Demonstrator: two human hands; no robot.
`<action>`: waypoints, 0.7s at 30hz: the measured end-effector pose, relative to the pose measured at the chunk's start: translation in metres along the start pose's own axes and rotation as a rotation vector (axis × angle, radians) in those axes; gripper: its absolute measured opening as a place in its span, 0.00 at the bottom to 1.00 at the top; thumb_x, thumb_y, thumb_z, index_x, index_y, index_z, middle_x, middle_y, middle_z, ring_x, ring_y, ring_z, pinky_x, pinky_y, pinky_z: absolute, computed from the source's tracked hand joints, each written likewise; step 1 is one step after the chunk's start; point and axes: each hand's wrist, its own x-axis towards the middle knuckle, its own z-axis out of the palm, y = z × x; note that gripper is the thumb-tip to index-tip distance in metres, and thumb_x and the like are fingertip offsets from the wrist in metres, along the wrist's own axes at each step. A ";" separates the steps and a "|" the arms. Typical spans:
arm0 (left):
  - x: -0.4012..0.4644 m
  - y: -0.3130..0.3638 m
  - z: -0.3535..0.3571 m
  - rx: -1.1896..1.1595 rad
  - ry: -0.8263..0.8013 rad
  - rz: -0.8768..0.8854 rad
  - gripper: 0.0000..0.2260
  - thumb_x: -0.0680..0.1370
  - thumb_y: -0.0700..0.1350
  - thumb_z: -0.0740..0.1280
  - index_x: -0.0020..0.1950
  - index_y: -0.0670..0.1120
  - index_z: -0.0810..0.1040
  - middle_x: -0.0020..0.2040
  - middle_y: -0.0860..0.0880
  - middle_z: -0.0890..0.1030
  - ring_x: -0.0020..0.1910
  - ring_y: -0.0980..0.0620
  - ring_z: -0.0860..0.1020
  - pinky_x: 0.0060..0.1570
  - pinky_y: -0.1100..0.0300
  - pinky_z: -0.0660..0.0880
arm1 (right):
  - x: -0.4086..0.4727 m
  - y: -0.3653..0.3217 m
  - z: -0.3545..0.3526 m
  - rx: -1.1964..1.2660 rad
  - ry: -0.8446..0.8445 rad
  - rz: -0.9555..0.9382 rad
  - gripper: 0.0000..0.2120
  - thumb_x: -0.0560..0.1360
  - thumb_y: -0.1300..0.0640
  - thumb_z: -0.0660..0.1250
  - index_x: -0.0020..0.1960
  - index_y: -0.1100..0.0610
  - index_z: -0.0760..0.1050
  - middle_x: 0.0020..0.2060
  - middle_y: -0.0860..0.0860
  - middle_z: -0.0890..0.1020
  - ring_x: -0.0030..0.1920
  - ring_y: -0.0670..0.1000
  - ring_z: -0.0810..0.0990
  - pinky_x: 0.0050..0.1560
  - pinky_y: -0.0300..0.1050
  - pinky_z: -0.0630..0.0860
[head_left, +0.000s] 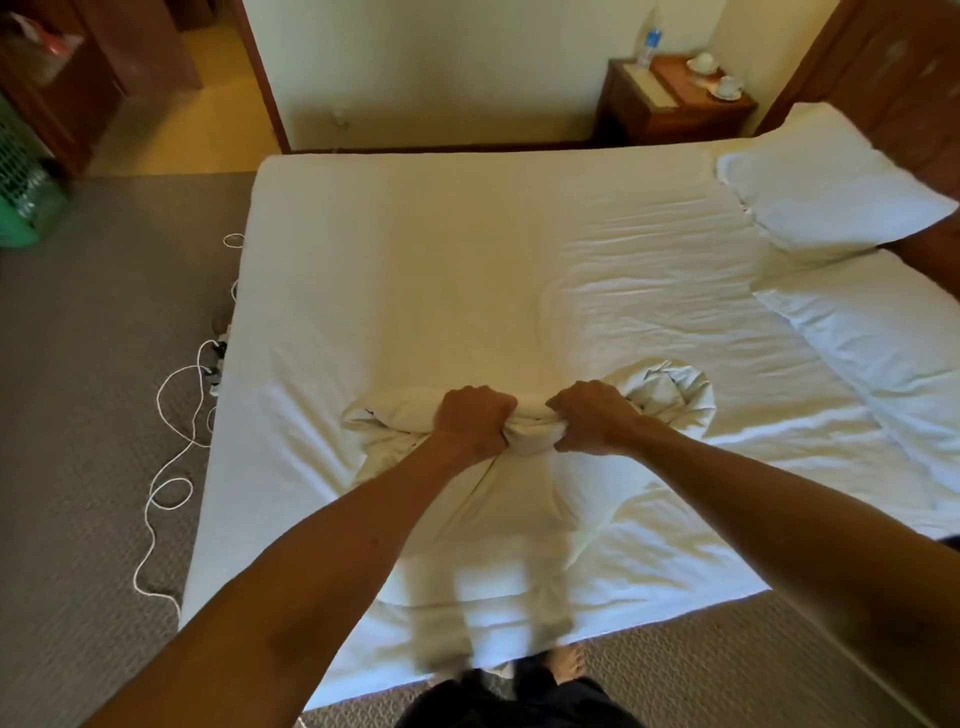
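White twisted cloth roll (532, 434), clenched by your left hand (470, 421) and right hand (592, 418): slackening could unravel its coiled end.

Hotel bedroom — white bed (415, 234), pillows (826, 182), nightstand (670, 111) with teacups (727, 85)

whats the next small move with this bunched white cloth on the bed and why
Probably cinch the gathered middle tighter between the fists. The left hand and right hand grip the white cloth side by side where it bunches, a rolled end lies coiled right of them, and the rest fans loosely toward the near edge of the bed.
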 end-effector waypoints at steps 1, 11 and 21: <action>0.003 0.005 -0.009 0.006 0.005 0.015 0.08 0.75 0.50 0.66 0.51 0.51 0.78 0.51 0.48 0.82 0.52 0.43 0.81 0.43 0.56 0.70 | -0.005 0.007 -0.005 0.032 0.011 0.015 0.21 0.69 0.48 0.72 0.61 0.52 0.78 0.54 0.52 0.82 0.54 0.55 0.80 0.47 0.45 0.73; 0.041 0.138 -0.091 0.083 0.052 0.142 0.08 0.73 0.46 0.67 0.51 0.48 0.78 0.51 0.47 0.81 0.51 0.43 0.80 0.44 0.56 0.69 | -0.103 0.119 -0.042 0.193 0.181 0.138 0.11 0.62 0.53 0.75 0.44 0.54 0.81 0.39 0.50 0.83 0.42 0.53 0.81 0.42 0.48 0.77; 0.071 0.363 -0.081 -0.016 0.146 0.127 0.13 0.74 0.54 0.66 0.53 0.48 0.79 0.54 0.47 0.82 0.54 0.43 0.79 0.47 0.57 0.69 | -0.241 0.297 -0.033 -0.060 0.171 0.079 0.21 0.67 0.49 0.73 0.59 0.54 0.78 0.52 0.51 0.81 0.52 0.55 0.79 0.44 0.44 0.70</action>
